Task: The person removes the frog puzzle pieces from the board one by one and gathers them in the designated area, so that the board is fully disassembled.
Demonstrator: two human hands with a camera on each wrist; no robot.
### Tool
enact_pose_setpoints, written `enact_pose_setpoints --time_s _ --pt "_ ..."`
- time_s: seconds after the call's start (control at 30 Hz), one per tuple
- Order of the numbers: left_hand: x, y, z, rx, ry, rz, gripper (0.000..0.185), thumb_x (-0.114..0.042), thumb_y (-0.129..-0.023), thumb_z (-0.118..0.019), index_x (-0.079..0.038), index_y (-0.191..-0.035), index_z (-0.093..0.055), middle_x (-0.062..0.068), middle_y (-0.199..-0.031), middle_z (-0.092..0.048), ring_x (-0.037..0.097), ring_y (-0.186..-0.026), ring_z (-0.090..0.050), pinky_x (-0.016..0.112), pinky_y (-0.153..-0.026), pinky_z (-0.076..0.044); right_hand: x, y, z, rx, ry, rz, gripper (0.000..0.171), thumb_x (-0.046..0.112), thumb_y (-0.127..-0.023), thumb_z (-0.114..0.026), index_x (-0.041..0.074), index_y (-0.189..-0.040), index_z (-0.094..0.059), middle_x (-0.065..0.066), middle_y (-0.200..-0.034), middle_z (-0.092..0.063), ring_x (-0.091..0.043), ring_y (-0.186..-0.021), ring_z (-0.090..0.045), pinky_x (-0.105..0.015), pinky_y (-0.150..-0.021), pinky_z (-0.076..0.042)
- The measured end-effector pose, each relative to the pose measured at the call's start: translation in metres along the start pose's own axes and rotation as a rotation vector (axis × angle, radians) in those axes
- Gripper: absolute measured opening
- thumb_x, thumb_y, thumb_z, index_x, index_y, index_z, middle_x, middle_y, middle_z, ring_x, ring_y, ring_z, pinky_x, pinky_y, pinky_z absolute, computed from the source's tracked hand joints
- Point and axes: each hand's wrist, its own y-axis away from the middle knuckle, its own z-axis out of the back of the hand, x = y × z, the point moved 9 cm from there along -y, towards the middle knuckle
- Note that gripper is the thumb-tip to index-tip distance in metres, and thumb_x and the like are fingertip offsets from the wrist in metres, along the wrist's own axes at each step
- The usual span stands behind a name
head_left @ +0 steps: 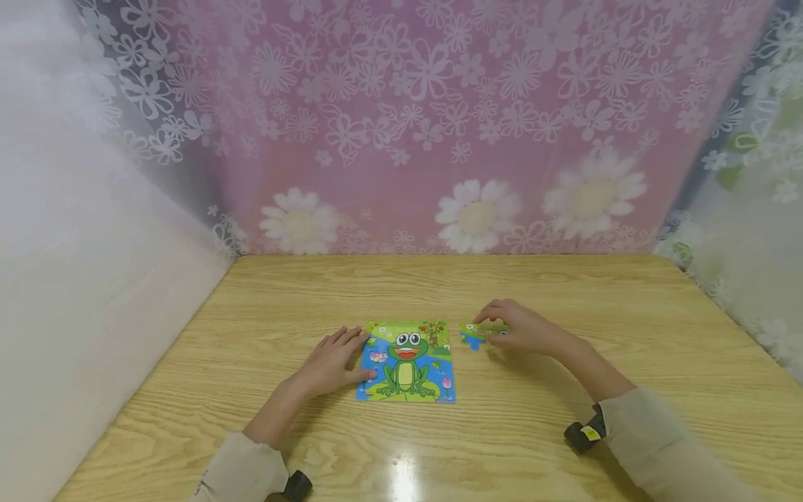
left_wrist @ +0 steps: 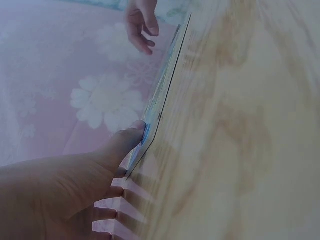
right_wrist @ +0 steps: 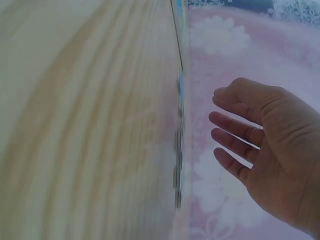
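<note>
**Frog puzzle on the table, loose piece beside it**

Your left hand (head_left: 332, 362) lies flat on the table (head_left: 564, 293), fingers straight, with the fingertips and thumb pressing the left edge of the frog puzzle (head_left: 408, 362). In the left wrist view the thumb (left_wrist: 131, 136) sits right on the board's near corner, which would keep the board from sliding.

Your right hand (head_left: 521, 329) rests just beside the puzzle's upper right corner, over a loose piece (head_left: 475, 335) lying on the wood. The fingers look to be touching it, but the head view is too small to tell whether you pinch it. The right wrist view shows the fingers (right_wrist: 235, 127) gently curved and spread, holding nothing I can see.

The piece lies close to the board, apart from it by a narrow strip of wood.
</note>
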Motion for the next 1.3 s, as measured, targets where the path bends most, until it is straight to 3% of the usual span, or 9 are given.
enact_pose_setpoints --time_s 0.33,0.63,0.97,1.3 --pt "-0.002 0.001 0.001 -0.003 0.010 -0.005 0.079 -0.052 -0.083 -0.060 -0.006 -0.142 -0.034 0.014 -0.146 -0.028 0.036 -0.134 -0.016 0.054 -0.105 -0.014 0.030 -0.038 -0.020 0.019 -0.025 0.039 0.025 0.009 -0.085 -0.061 0.003 -0.110 -0.064 -0.009 -0.111 -0.056 -0.029 -0.098 -0.050 -0.042 -0.078 -0.044" --pt "-0.002 0.001 0.001 -0.005 0.023 -0.005 0.080 -0.053 -0.083 -0.060 -0.006 -0.142 -0.034 0.015 -0.146 -0.028 0.036 -0.134 -0.016 0.055 -0.105 -0.013 0.034 -0.058 -0.041 0.050 -0.044 -0.001 0.023 0.015 -0.085 -0.064 0.007 -0.107 -0.066 -0.008 -0.109 -0.055 -0.025 -0.097 -0.049 -0.039 -0.080 -0.044" --pt "0.000 0.000 0.000 -0.009 0.023 -0.007 0.080 -0.053 -0.083 -0.060 -0.006 -0.142 -0.035 0.015 -0.145 -0.028 0.037 -0.134 -0.017 0.055 -0.104 -0.014 0.031 -0.064 -0.055 -0.011 0.061 -0.085 0.019 0.019 -0.084 -0.066 0.009 -0.100 -0.065 0.001 -0.097 -0.052 -0.016 -0.086 -0.045 -0.030 -0.073 -0.044" --pt "0.004 -0.001 -0.002 -0.015 0.006 -0.003 0.081 -0.057 -0.082 -0.058 -0.008 -0.142 -0.035 0.014 -0.146 -0.028 0.036 -0.134 -0.017 0.055 -0.105 -0.014 0.038 -0.065 -0.056 -0.091 0.122 -0.071 0.014 0.015 -0.081 -0.061 0.007 -0.093 -0.061 0.001 -0.089 -0.048 -0.016 -0.081 -0.041 -0.028 -0.071 -0.042"
